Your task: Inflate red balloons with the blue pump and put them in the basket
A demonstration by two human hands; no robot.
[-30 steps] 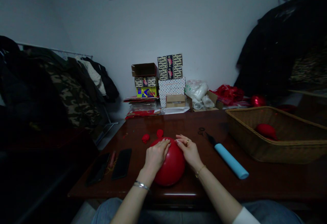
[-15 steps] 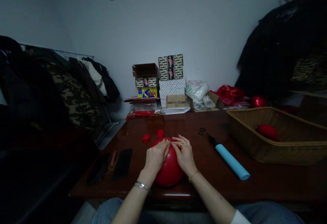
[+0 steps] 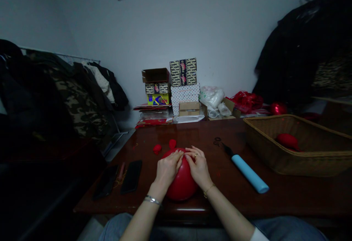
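We see both hands on a red balloon [image 3: 181, 182] at the tabletop's near edge | left hand [image 3: 166, 169] and right hand [image 3: 198, 167] cupped around it, fingertips meeting at its far end | balloon's length runs away from us.

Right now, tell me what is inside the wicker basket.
Inside the wicker basket lies one red balloon. The near wall hides the rest of the basket floor, so anything else there cannot be seen.
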